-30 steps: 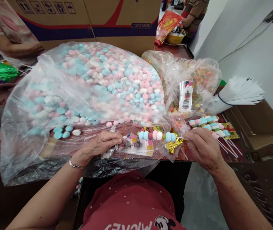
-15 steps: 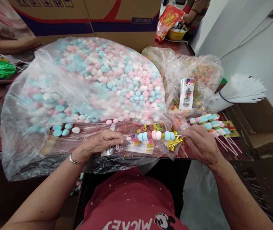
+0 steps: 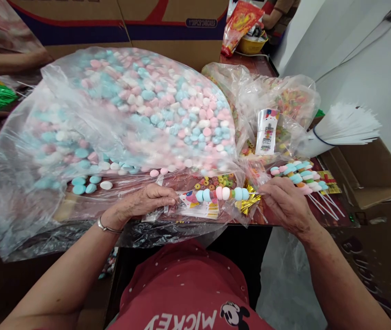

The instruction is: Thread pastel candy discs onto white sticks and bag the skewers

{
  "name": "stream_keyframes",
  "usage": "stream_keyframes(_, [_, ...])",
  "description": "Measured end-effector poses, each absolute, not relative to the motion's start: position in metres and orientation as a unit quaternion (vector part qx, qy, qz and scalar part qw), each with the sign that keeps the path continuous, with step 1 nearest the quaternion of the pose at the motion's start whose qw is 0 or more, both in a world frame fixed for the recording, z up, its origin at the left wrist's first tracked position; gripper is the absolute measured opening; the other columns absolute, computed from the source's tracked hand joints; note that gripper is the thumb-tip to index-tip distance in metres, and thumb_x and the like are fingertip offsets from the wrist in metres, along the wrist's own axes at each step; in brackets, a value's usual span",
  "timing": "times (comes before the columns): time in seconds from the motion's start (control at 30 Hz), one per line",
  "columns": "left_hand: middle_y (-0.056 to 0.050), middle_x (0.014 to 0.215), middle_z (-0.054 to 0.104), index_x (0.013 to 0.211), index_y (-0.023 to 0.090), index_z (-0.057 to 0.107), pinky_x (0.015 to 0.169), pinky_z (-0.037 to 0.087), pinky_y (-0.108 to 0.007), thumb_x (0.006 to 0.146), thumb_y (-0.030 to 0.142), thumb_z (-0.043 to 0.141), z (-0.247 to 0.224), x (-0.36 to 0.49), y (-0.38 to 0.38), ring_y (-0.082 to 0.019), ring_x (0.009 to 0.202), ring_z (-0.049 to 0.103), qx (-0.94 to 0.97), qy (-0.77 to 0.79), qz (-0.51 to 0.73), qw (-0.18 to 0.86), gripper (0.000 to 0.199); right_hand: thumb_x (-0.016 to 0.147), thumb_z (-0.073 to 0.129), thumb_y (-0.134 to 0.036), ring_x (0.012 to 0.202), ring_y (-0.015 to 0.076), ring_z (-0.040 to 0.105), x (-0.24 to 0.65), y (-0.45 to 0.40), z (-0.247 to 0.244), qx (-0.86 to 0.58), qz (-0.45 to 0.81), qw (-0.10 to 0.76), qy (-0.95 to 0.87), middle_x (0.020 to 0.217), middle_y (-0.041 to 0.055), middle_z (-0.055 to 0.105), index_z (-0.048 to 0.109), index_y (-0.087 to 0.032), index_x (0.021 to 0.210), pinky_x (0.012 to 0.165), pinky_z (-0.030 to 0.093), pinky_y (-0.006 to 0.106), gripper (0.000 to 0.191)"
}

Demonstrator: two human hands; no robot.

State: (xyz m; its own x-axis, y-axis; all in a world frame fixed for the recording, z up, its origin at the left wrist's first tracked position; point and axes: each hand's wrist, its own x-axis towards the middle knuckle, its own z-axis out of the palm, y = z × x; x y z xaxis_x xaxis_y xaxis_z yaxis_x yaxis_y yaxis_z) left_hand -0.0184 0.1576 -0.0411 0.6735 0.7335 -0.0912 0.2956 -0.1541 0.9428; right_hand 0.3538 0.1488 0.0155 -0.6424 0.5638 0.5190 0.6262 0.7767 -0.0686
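My right hand [image 3: 286, 206] is closed around the white stick of a marshmallow skewer [image 3: 221, 194], held level above the table's near edge. Blue, pink and white marshmallows are threaded on it, with small coloured rings between some of them. On the other side, my left hand [image 3: 150, 201] is pinched closed by the skewer's far end; what sits between its fingertips is not clear. Under the skewer lie printed clear bags [image 3: 202, 211], with gold tinsel ties [image 3: 248, 201] beside them. Coloured ring candies [image 3: 216, 181] are just behind.
A big clear bag of marshmallows [image 3: 154, 105] covers much of the table. Loose blue marshmallows [image 3: 78, 189] lie left. Finished skewers [image 3: 301, 176] are piled right, near a container of white sticks [image 3: 346, 126] and a cardboard box [image 3: 370, 169]. Another person's arm [image 3: 10, 59] shows at upper left.
The view has shifted slightly. Both hands keep nearly the same pose, with the skewer still level between them.
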Motion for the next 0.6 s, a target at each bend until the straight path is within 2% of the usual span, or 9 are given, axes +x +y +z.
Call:
stream_keyframes(0.2, [-0.004,0.071,0.068,0.074,0.014,0.069,0.066,0.048,-0.022,0.09,0.04,0.056,-0.038,-0.015,0.159,-0.012,0.065,0.057,0.735,0.351,0.195,0.547,0.033,0.095,0.046,-0.016,0.078,0.0188,0.056,0.354,0.149,0.008,-0.333,-0.027,0.248,-0.909,0.083,0.0049,0.061,0.058,-0.021,0.099,0.07,0.044,0.032,0.014])
stream_keyframes(0.6, [-0.006,0.072,0.07,0.074,0.013,0.071,0.066,0.049,-0.022,0.086,0.036,0.061,-0.037,-0.017,0.159,-0.014,0.068,0.061,0.7,0.363,0.163,0.594,0.028,0.094,0.046,-0.015,0.078,0.0186,0.056,0.357,0.151,0.003,-0.342,-0.01,0.233,-0.91,0.085,0.0048,0.063,0.059,-0.022,0.098,0.069,0.043,0.031,0.015])
